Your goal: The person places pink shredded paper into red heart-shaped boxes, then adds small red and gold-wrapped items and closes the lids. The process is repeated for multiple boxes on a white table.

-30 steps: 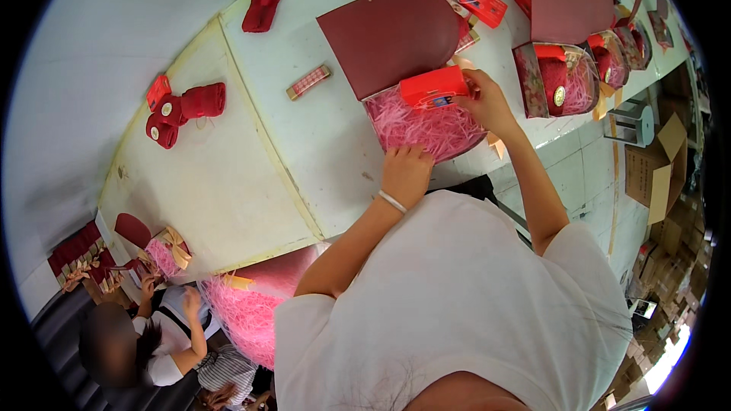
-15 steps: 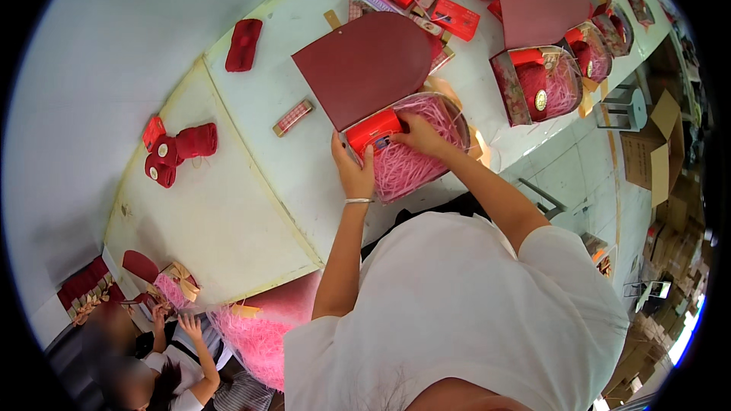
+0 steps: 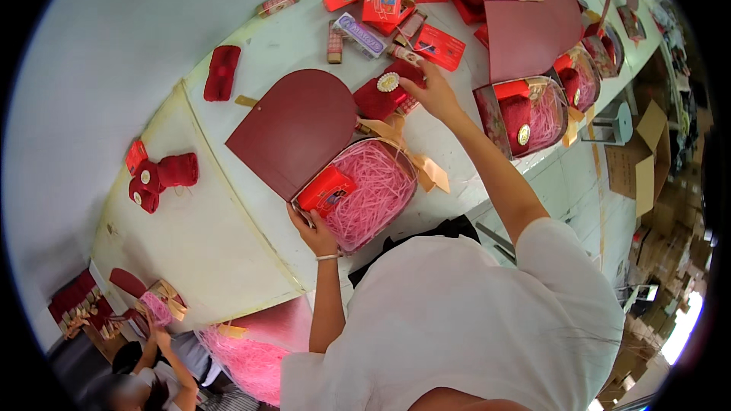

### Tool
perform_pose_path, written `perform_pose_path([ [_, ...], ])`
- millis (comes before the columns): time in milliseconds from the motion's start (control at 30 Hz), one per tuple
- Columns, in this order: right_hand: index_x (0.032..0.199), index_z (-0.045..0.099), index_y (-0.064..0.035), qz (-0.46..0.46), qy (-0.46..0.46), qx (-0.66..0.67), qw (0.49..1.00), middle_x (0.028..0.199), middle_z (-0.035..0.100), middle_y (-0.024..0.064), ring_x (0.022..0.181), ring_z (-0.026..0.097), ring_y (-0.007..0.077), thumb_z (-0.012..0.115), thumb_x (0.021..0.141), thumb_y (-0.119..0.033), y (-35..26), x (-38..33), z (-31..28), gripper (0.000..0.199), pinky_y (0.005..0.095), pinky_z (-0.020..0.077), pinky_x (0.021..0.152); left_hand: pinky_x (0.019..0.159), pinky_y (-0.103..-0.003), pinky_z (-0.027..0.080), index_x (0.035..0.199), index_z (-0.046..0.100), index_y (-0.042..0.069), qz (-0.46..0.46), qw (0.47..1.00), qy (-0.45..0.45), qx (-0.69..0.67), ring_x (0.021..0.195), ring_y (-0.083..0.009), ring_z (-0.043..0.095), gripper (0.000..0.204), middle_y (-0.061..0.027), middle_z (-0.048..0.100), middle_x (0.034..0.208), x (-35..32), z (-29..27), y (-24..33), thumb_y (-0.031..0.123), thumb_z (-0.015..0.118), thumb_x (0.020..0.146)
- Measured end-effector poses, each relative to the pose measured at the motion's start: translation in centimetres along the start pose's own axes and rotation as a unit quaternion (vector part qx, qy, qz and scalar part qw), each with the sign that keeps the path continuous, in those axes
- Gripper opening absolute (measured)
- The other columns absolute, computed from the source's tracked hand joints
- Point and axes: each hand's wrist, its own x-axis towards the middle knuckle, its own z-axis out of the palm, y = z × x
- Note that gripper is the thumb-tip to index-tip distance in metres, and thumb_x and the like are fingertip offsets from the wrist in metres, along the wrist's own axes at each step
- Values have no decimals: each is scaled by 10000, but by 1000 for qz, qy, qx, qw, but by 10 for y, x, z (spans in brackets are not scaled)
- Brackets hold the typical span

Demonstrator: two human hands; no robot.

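1. Surface (image 3: 152, 259), pale, seamed across, its outline bowed by the lens; carries gift boxes, cloth rolls and cartons.
2. Heap of pink shred (image 3: 251, 365), bulky, just beside the near edge of the surface, lower left.
3. Brown carton (image 3: 636, 156), flaps raised, on the floor at right, near a stool (image 3: 613, 123).
4. Gift box (image 3: 293, 129), maroon, lid folded back flat on the far-left side; stands on the surface before the wearer, lined with pink filling (image 3: 373, 190).
5. Filled gift boxes (image 3: 529, 34), at least 3, lids raised, in a row at right; the nearest holds a red cloth roll with a round gold badge.
6. Hands, 2. Left hand (image 3: 318, 237): grasping the gift box at its near-left corner, thumb over the rim. Right hand (image 3: 434, 95): extended, fingers at the right edge of a cloth bundle; cannot tell whether they are closed on it.
7. Cloth bundle (image 3: 373, 99), dark red, lying on the surface just beyond the gift box, between lid and right hand.
8. Red carton (image 3: 326, 190), lying on the filling at the hinge side, near the left hand.
9. Purple carton (image 3: 362, 34), slim, beside a pile of red packs (image 3: 381, 0).
10. Oval badge (image 3: 388, 82), white-edged, on the cloth bundle.
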Motion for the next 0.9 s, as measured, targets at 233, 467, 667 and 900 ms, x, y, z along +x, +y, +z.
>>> perform_pose_path([
  [233, 1101, 502, 42, 272, -128, 340, 891, 976, 594, 113, 903, 560, 165, 690, 680, -123, -20, 31, -6, 490, 290, 444, 790, 989, -373, 258, 1318, 207, 2, 2, 997, 40, 66, 1219, -268, 312, 549, -180, 313, 1310, -1, -1, 9, 117, 480, 856],
  [467, 1170, 445, 31, 183, -122, 515, 828, 1088, 533, 95, 989, 510, 148, 644, 745, -75, -104, -42, -97, 481, 279, 402, 869, 930, -357, 327, 1315, 234, 40, 97, 991, -32, -89, 1099, -235, 411, 567, -161, 369, 1254, -14, 5, 92, 161, 520, 841],
  [667, 1180, 449, 7, 63, -280, 496, 820, 1111, 507, 102, 1019, 487, 152, 632, 745, -63, -151, -83, -103, 478, 276, 384, 896, 928, -343, 353, 1301, 272, 24, 65, 953, -214, -207, 1105, -215, 427, 586, -152, 408, 1225, -19, -5, 132, 99, 567, 800],
  [900, 1245, 354, -23, 122, -346, 498, 786, 1169, 472, 101, 1081, 448, 182, 693, 700, -118, -155, -133, -32, 649, 315, 369, 914, 852, -297, 424, 1190, 397, -21, 4, 978, -129, -166, 978, -194, 514, 529, -119, 503, 1094, -43, -16, 68, 99, 657, 745],
])
